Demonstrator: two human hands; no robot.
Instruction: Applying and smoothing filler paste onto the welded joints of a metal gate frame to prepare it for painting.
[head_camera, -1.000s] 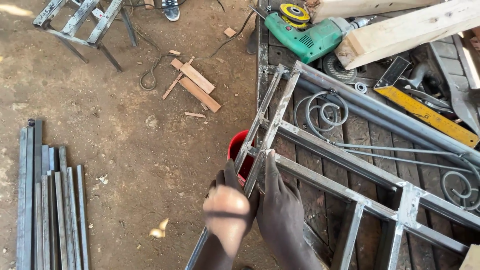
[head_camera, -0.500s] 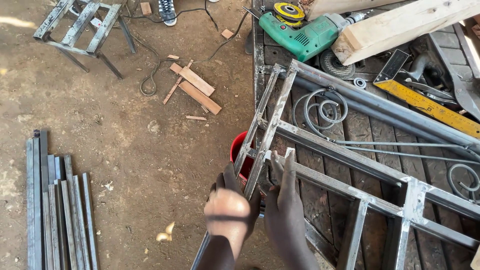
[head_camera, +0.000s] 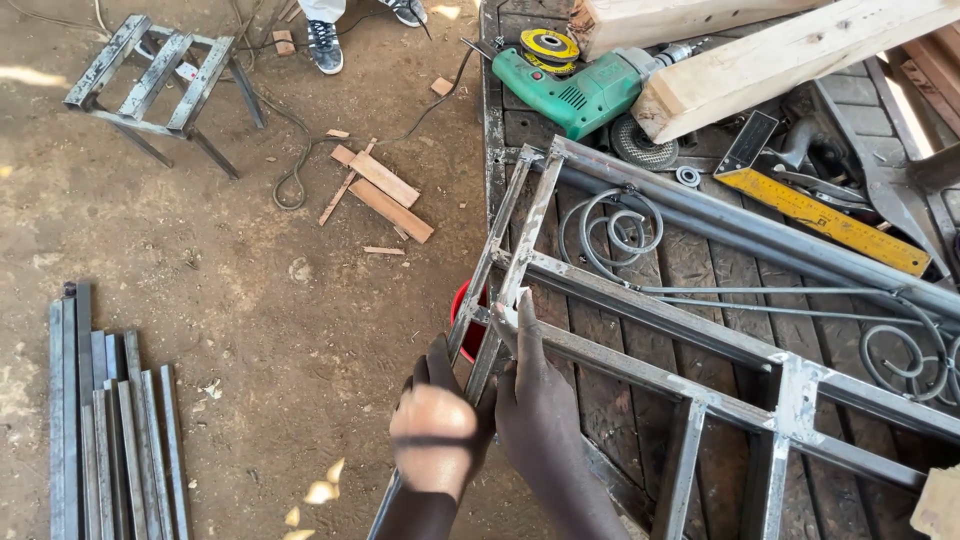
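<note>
Metal bars of a frame (head_camera: 640, 370) lie on the wooden table (head_camera: 720, 260). The right hand (head_camera: 540, 400) rests flat on the frame's left end, fingers spread. The left hand (head_camera: 432, 432) is blurry beside it; I cannot tell its grip. A red bucket (head_camera: 468, 318) peeks out underneath. A green grinder (head_camera: 585, 88) lies farther up.

metal workshop | steel frame (head_camera: 640, 300) | angle grinder (head_camera: 575, 85) | dirt floor (head_camera: 250, 330)
</note>
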